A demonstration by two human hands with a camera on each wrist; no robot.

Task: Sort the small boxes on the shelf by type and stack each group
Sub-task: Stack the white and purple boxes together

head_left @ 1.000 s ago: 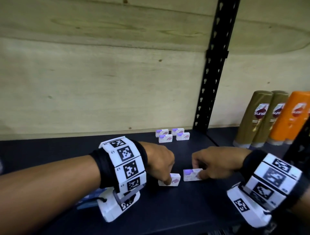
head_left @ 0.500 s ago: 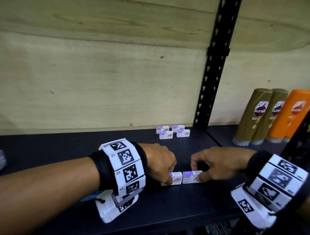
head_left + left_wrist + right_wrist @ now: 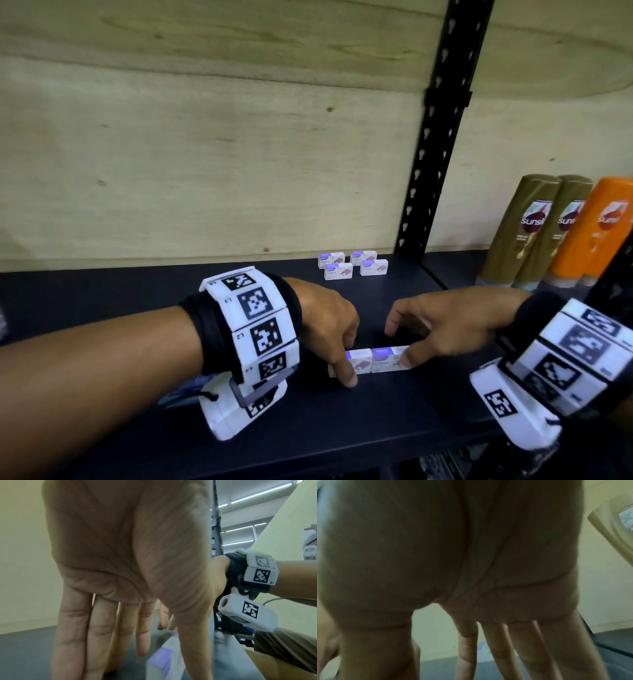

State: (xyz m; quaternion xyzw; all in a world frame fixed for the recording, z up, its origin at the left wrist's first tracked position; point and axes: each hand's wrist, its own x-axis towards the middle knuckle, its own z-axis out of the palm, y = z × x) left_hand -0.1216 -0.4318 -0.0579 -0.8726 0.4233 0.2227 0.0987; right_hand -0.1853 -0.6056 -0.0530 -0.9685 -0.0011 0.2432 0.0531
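Observation:
Two small white-and-purple boxes stand end to end near the front of the dark shelf [image 3: 102,308]. My left hand [image 3: 346,356] pinches the left box [image 3: 360,365], thumb in front and fingers behind; the left wrist view shows that box [image 3: 164,661] blurred beside the thumb. My right hand [image 3: 399,344] has its fingers lifted and spread, and only the thumb tip touches the right box [image 3: 387,360]. Several more such boxes [image 3: 352,265] sit in two rows at the back of the shelf. In the right wrist view the straight fingers [image 3: 501,649] hide most else.
A black perforated upright [image 3: 431,144] rises behind the back boxes. Two brown bottles [image 3: 520,233] and an orange bottle [image 3: 599,229] stand on the right. A wooden panel [image 3: 205,154] closes the back. The shelf's front edge lies just below my wrists.
The two front boxes have slid together until their ends touch. My right fingers have lifted off their box and spread, leaving only the thumb on it.

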